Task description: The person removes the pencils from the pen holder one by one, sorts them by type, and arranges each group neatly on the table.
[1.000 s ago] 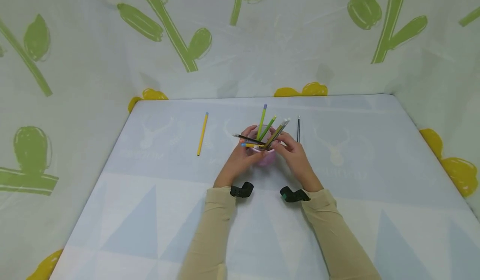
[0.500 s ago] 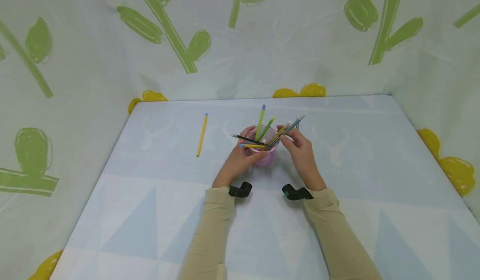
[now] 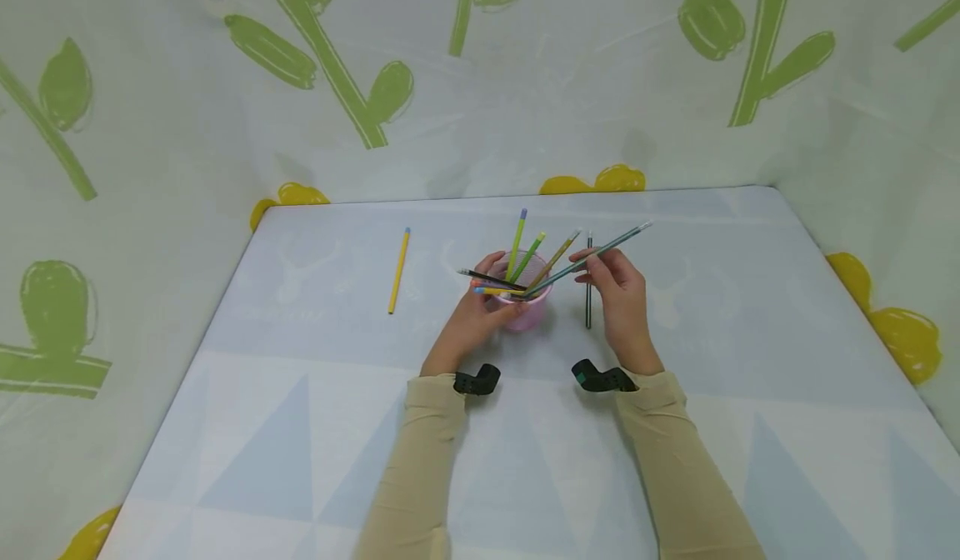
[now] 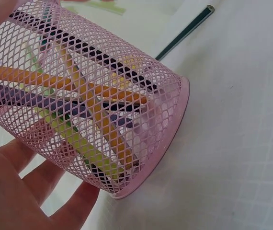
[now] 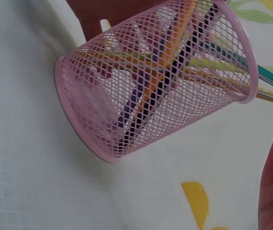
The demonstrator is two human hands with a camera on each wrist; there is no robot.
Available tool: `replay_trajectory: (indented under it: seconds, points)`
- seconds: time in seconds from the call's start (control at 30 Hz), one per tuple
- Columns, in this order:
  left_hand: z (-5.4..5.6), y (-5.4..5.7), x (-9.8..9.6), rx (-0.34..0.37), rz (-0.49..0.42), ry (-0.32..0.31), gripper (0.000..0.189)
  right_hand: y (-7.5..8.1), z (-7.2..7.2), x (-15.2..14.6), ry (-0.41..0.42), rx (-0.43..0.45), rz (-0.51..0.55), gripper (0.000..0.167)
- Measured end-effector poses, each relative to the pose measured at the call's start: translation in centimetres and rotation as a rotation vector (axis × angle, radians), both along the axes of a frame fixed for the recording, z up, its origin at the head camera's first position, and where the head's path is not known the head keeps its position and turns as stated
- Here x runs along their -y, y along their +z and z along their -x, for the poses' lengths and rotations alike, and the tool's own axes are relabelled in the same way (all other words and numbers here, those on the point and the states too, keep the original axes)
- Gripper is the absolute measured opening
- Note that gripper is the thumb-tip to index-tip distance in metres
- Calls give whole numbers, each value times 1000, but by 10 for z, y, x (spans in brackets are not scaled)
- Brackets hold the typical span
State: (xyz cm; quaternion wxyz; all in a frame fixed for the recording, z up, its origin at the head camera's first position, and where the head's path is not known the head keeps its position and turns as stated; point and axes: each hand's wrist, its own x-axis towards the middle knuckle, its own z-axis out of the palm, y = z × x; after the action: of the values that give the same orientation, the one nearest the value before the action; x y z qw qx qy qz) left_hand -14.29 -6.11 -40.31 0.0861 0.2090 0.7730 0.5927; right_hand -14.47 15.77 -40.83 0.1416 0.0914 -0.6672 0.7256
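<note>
My left hand (image 3: 468, 322) holds a pink mesh pencil cup (image 3: 531, 318), its fingers curved round the side. Several pencils lean out of the cup, among them a lime one with a purple end (image 3: 517, 239) and a black one (image 3: 480, 277). Between thumb and fingers, my right hand (image 3: 624, 306) pinches a teal pencil (image 3: 622, 237). It slants up to the right, its lower end just inside the cup's rim; the right wrist view shows the teal pencil (image 5: 270, 76) crossing that rim. Through the mesh in the left wrist view, an orange pencil (image 4: 112, 91) shows inside.
A yellow pencil (image 3: 399, 272) lies on the table left of the cup. A dark green pencil (image 3: 588, 306) lies to the right, partly beneath the right hand. The patterned tabletop (image 3: 255, 452) meets a leaf-print curtain (image 3: 562, 110) at the back.
My right hand has moved right from the cup's rim, drawing the teal pencil partway out at a slant. The left hand stays round the cup. More of the dark green pencil on the table shows.
</note>
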Motion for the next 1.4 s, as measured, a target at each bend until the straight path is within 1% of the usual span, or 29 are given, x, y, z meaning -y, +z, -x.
replay_trajectory:
  seconds: [0.17,0.3,0.5,0.7,0.77,0.87,1.03,1.13,1.27,1.4]
  points:
    - [1,-3,0,17,-58,-33,77,0,-2,-6,-22,23,93,28]
    - [2,-3,0,11,-59,-31,76,1,-1,-10,-27,21,201,28]
    - [2,-1,1,9,-45,-14,75,4,1,-16,-18,-21,363,25]
    - [2,-1,1,5,-36,-13,76,2,3,-24,-87,6,430,31]
    - [2,-1,0,-2,-36,-15,75,1,3,-26,-107,30,427,32]
    - [1,-1,0,-3,-35,-14,75,0,3,-29,-113,83,413,32]
    - [2,0,0,7,-42,-12,75,-4,4,-33,-117,214,309,30]
    - [2,-1,0,7,-44,-19,74,-8,5,-35,-122,291,259,33]
    - [2,-2,0,7,-43,-20,75,-13,6,-39,-122,364,203,36]
    - [2,-2,0,14,-42,-10,75,-18,8,-41,-143,449,76,38]
